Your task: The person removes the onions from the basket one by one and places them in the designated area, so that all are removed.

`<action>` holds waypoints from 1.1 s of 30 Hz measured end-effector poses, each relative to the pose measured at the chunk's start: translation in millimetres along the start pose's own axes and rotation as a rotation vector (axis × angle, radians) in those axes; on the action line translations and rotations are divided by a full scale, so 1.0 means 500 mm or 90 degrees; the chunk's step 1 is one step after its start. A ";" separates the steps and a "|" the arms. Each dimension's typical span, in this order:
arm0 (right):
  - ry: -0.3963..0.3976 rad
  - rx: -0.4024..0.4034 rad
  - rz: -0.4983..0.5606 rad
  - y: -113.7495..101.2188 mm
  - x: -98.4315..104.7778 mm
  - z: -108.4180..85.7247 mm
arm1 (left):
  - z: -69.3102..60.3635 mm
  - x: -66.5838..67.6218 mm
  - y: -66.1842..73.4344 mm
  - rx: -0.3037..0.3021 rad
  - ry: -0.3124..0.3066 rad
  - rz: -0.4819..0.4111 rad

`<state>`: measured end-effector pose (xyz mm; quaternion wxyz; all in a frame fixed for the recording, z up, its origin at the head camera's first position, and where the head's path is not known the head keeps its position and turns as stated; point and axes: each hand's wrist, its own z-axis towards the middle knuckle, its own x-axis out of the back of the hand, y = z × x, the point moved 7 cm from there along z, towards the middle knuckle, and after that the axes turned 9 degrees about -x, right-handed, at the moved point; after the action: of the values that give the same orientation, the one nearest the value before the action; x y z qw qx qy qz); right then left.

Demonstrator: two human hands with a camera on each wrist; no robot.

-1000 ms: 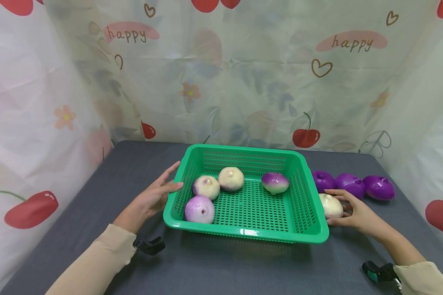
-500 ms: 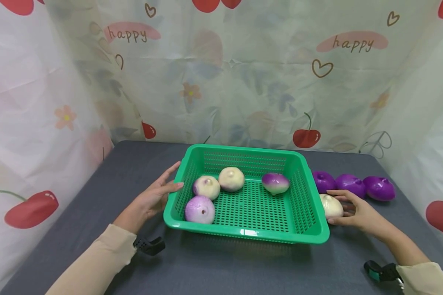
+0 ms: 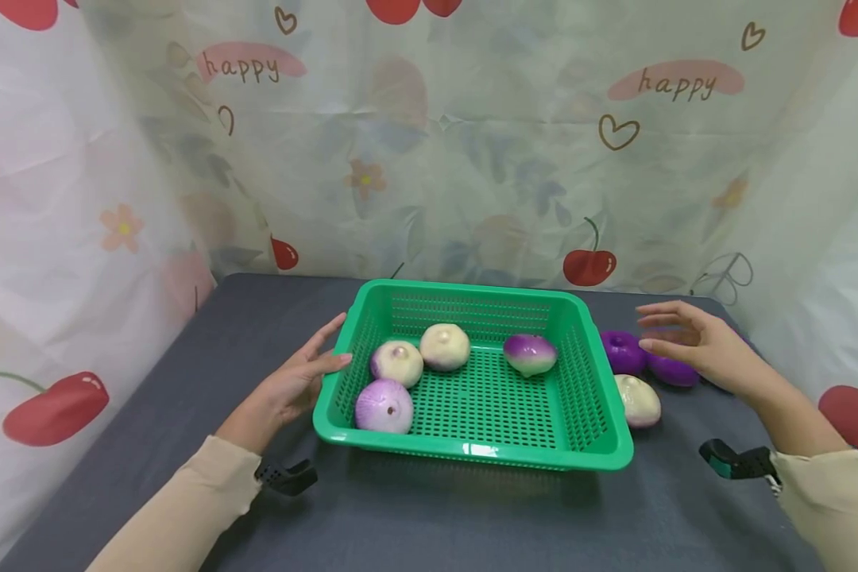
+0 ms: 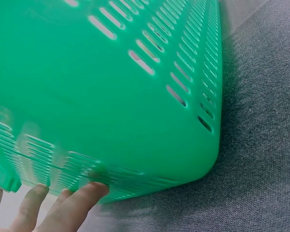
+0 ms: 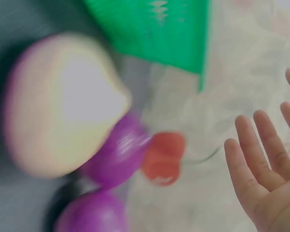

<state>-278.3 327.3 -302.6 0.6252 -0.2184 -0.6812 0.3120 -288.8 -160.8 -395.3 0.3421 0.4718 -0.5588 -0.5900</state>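
A green basket (image 3: pixel 472 453) stands mid-table. My left hand (image 3: pixel 293 389) touches its left side with extended fingers; in the left wrist view the fingertips (image 4: pixel 99 187) lie against the slotted wall. Inside are a purple-streaked onion (image 3: pixel 384 407), two whitish ones (image 3: pixel 397 364) (image 3: pixel 446 347) and a purple-and-white one (image 3: pixel 530 354). Right of the basket a whitish onion (image 3: pixel 639 401) lies on the table. My right hand (image 3: pixel 708 345), holding nothing, hovers above purple onions (image 3: pixel 624 353) (image 3: pixel 674 370), hiding part of them. In the right wrist view its fingers (image 5: pixel 263 159) are spread beside the whitish onion (image 5: pixel 63 106).
The dark grey table (image 3: pixel 457 524) carries the basket and the loose onions. A patterned curtain (image 3: pixel 472 159) hangs behind the table and at both sides. Each wrist wears a black strap (image 3: pixel 286 477) (image 3: pixel 740 461).
My right hand has let go of the whitish onion beside the basket and risen up and away, over the purple onions. The left hand and basket have stayed in place.
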 end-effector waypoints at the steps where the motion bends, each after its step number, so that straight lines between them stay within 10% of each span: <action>1: 0.006 0.004 -0.001 -0.019 0.004 0.007 | 0.000 0.000 0.000 0.001 0.000 0.002; 16: -0.058 0.105 0.107 -0.259 -0.105 0.118 | -0.004 -0.004 0.005 0.001 -0.008 0.004; 33: -0.229 -0.049 0.053 -0.164 -0.249 0.203 | 0.001 0.000 0.000 0.006 0.002 0.002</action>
<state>-355.7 167.9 -336.6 0.4710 -0.2109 -0.7837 0.3457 -289.1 -160.6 -395.5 0.3418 0.4737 -0.5618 -0.5858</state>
